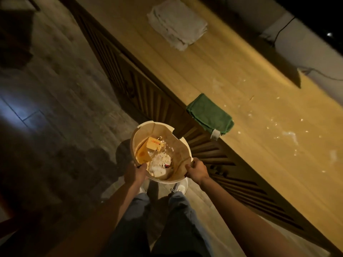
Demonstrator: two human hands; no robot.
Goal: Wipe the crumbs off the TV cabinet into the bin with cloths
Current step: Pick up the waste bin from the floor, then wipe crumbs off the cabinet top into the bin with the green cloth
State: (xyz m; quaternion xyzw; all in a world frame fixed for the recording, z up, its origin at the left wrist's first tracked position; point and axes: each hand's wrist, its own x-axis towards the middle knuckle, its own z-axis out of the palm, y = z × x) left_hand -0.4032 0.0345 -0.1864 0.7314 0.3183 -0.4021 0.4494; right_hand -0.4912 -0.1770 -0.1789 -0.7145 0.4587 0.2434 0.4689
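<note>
In the lower centre of the frame, a round bin (161, 153) lined with a brown paper bag is held by both hands just in front of the dark slatted front of the TV cabinet (213, 75). Both forearms are stretched forward and downward from the bottom edge of the picture. The left hand (136, 173) is placed on the near left rim, with the thumb hooked over the edge and the fingers wrapped below, out of view. The right hand (196, 170) is curled around the near right rim, knuckles up. Inside the bin, a yellow carton (148, 148) and white scraps are seen.

A folded green cloth (210, 114) is laid on the front edge of the cabinet top, to the upper right of the bin and slightly over the edge. Pale crumbs (274, 125) are scattered on the wood at the right of the frame. A folded grey cloth (177, 23) is lying at the upper centre, well apart from the green one.
</note>
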